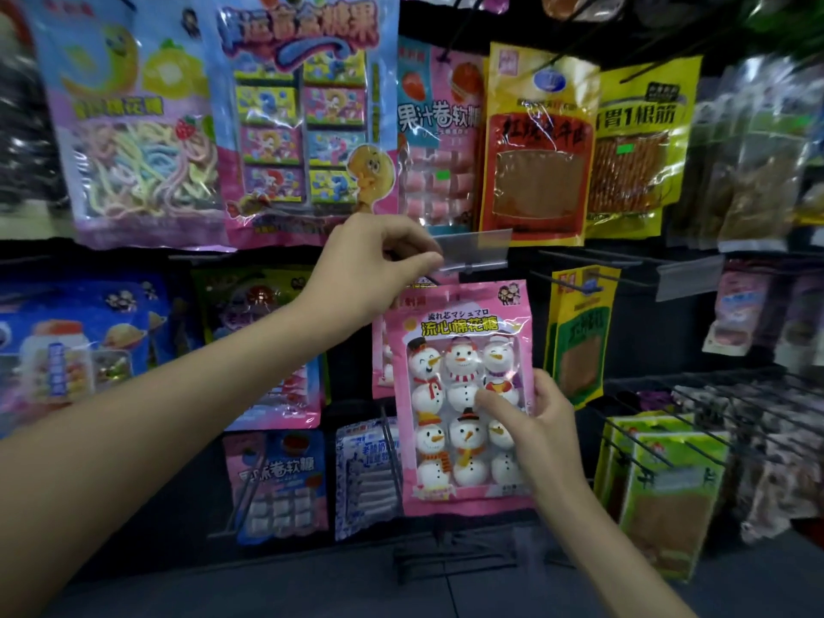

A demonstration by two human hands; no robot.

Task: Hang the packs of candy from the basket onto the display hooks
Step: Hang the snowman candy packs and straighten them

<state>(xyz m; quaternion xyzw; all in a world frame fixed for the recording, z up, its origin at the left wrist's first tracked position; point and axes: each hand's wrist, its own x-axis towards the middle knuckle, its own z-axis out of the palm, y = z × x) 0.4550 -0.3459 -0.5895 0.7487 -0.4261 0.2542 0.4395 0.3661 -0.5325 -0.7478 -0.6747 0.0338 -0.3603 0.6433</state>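
The right hand (541,412) grips the pink snowman candy pack (461,325) by its right edge, thumb on the front; the left hand (374,265) pinches just above the pack's top, apparently at the clear tag holder (475,249). Around them, snack packs (535,149) hang on a dark hook rack (651,332) above grey floor (312,586).

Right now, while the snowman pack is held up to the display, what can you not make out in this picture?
Head view:
- The hook tip and hanging hole of the snowman pack: covered by the left hand and clear tag holder; hung or not, unclear.
- What the left hand pinches: holder or pack top, cannot tell.
- Fingers of the right hand: behind the pack.
- The basket: outside the frame.
- The far-right packs: blurred.
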